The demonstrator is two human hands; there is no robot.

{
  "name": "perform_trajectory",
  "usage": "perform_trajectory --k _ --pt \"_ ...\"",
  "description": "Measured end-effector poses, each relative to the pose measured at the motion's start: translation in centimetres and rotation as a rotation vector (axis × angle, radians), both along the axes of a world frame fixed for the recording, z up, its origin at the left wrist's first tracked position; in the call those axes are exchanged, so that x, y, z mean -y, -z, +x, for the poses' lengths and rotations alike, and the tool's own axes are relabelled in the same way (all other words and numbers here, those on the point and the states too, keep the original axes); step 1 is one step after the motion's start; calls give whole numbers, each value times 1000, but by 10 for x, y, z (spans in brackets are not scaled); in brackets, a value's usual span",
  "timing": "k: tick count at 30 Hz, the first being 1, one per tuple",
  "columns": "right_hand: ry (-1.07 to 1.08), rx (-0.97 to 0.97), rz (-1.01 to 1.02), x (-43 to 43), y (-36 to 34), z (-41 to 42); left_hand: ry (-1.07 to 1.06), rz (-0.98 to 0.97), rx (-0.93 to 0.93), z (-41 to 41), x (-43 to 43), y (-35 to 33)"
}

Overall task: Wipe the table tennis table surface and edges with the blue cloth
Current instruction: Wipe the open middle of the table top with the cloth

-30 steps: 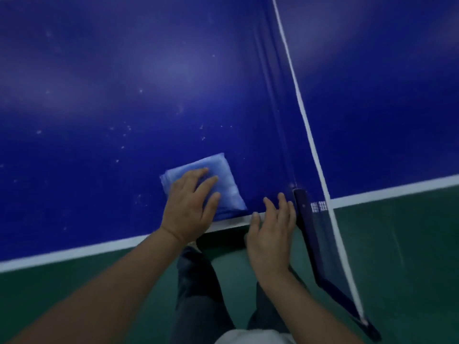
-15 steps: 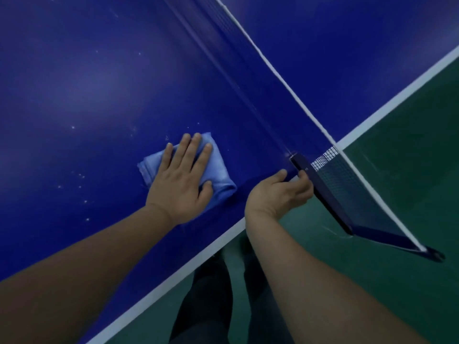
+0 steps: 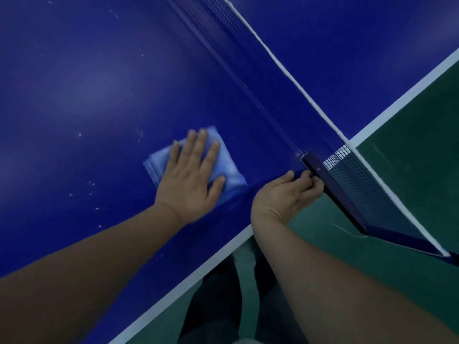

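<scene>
We look down on the dark blue tabletop point(image 3: 87, 83), its white edge line point(image 3: 188, 276) running diagonally above the green floor point(image 3: 409, 194), with the net point(image 3: 360, 175) stretched across at the right. Our left hand point(image 3: 191, 180) lies flat on the blue cloth point(image 3: 231, 170), its fingers point(image 3: 196, 145) straight and slightly spread, pressing down without gripping. The cloth sticks out past the fingertips and on the thumb side, toward the net. Our right hand point(image 3: 285, 194) curls over the tabletop's edge, knuckles against the net post point(image 3: 330, 189). A second ago the cloth touched the edge line and the right fingers lay straight; now the cloth sits further in, much as half a second ago. It is a pale blue folded square, blurred at its far corner. Small white specks point(image 3: 92, 183) dot the surface to its left.
</scene>
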State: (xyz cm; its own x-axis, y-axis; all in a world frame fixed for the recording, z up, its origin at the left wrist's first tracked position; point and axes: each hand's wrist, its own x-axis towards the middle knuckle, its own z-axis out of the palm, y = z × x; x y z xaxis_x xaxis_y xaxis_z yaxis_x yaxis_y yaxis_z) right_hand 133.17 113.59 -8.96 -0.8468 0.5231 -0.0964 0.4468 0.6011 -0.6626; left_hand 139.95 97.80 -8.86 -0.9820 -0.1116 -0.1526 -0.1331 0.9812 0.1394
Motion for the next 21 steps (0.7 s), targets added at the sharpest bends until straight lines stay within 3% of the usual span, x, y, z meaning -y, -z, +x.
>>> perform_trajectory --k 2,4,8,12,16,21 --pt "-9 -3 8 0 -3 2 200 26 12 26 -3 -2" --pt "-22 -13 21 0 -3 3 270 3 -3 20 19 -2" --pt "-15 -2 18 1 0 0 -135 -28 -9 -24 46 -2" --pt "-49 20 40 -1 -2 1 -39 -13 -8 16 2 -1" --pt "-123 82 59 -2 -6 14 41 0 21 54 12 -4" --pt "-119 88 98 10 -2 20 -349 -27 0 12 25 -4"
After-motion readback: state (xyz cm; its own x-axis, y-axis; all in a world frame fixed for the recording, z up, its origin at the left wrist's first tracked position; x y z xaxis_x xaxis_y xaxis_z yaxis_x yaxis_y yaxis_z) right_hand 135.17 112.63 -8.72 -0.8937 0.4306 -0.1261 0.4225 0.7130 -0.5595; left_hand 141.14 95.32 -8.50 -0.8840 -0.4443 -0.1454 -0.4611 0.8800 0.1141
